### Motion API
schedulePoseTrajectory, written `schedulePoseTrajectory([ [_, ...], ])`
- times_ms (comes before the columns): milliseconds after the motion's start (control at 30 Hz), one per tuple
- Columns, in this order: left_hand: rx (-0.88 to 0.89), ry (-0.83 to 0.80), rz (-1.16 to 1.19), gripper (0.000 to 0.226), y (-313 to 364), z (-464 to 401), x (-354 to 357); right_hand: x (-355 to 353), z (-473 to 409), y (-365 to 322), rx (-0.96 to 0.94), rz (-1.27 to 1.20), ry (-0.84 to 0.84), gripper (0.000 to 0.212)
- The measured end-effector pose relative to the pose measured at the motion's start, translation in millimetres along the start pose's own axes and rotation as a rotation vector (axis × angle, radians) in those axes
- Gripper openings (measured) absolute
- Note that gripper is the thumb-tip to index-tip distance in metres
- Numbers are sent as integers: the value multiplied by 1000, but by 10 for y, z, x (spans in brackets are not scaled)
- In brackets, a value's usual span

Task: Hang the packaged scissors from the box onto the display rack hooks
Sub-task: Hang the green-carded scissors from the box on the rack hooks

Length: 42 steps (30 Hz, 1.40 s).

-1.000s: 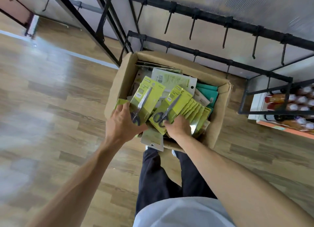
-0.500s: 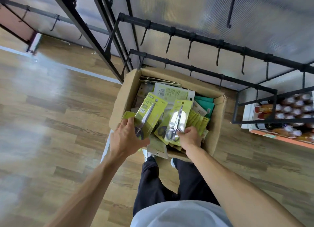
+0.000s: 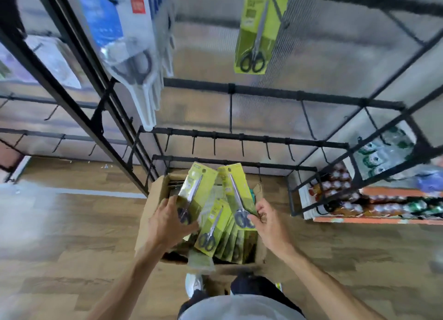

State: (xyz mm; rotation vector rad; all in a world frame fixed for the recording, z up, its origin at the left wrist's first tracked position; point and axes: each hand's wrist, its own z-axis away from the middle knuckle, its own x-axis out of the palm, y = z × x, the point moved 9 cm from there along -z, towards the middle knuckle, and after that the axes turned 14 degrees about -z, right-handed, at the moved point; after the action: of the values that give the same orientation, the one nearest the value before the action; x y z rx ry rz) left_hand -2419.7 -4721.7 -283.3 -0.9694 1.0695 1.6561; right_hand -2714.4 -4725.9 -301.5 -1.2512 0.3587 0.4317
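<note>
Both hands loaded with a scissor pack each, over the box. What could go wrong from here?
1. The left hand and right hand each hold a scissors pack by its bottom end only; the right pack is pinched at a corner and tilted, so it may slip.
2. With no free hand, threading the hang holes onto the rack hooks could be fumbled.

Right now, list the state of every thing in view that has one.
left hand: grips a green scissors pack, lifted above the box
right hand: pinches a second scissors pack, lifted
cardboard box: open, more packs inside
hung scissors pack: on an upper hook
lower hooks: bare
</note>
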Motion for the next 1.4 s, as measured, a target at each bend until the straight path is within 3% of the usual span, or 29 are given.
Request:
schedulePoseTrajectory([
  [267,141,255,31,81,453,-176,-1129,-738,121,-1050,-242,-119,176,18],
  [633,261,491,92,78,884,-60,-2275,-1437,66,-2172,-516,-222,238,22],
  [1000,249,564,53,89,889,21,-2574,-1527,-134,-2412,-493,-315,172,23],
  [1400,235,612,49,79,914,101,-2643,-1502,-673,-2443,-323,-399,139,25],
])
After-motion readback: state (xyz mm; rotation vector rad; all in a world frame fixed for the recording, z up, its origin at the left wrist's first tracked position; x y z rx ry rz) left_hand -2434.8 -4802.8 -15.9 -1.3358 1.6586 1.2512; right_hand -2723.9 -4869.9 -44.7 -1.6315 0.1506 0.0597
